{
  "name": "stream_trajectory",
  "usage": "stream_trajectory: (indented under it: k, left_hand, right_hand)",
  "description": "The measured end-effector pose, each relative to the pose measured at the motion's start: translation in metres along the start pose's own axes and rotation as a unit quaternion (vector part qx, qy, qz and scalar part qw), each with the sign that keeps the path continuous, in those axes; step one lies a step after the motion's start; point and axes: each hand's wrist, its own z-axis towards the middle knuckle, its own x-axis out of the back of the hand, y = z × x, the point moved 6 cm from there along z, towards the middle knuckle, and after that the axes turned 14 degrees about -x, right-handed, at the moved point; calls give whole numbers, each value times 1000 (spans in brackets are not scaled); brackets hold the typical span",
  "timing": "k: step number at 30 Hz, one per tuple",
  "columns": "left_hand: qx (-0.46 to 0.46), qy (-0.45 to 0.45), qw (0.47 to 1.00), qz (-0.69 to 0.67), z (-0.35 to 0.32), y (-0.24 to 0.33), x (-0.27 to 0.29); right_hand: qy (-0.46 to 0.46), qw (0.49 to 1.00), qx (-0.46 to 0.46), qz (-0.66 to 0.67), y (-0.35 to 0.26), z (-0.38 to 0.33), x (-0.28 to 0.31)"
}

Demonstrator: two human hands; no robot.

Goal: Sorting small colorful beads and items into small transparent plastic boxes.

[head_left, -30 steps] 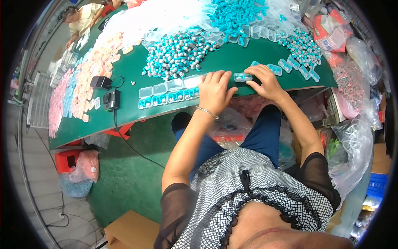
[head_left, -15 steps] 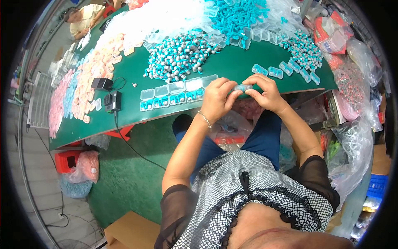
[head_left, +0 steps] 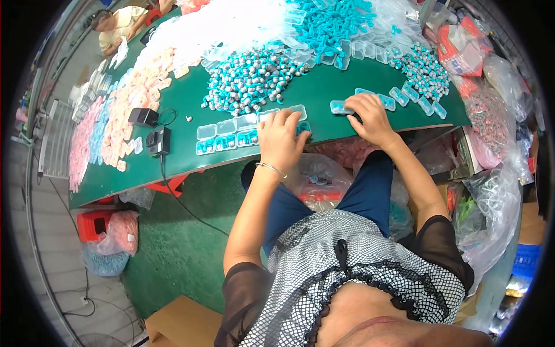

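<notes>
Table with a flat green top [head_left: 185, 92] supports the items below. A whitish heap of translucent plastic [head_left: 225, 23] occupies its far side. Nearer, a mound of small turquoise-and-grey pieces [head_left: 251, 81] sits in front of the heap. A row of clear plastic boxes with lids laid open [head_left: 225, 142] runs along the near edge, turquoise contents visible. Left hand [head_left: 280, 139] is positioned over the row's right end, thumb and fingers apart. Right hand [head_left: 370, 118] has its fingers at the right end of a clear, rectangular box with turquoise contents [head_left: 340, 107]; whether they clamp it cannot be told. This box lies on the table, right of the row.
</notes>
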Motion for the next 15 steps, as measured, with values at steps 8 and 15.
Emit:
stream_trajectory:
  k: [8,15]
  left_hand:
    - [28,-54,995,75,-11,-5,3]
    - [22,-25,997,71,-12,-5,-1]
  right_hand:
    - [-47,999,13,-21,-47,35,-47]
    - [-132,991,11,10,-44,48,-76]
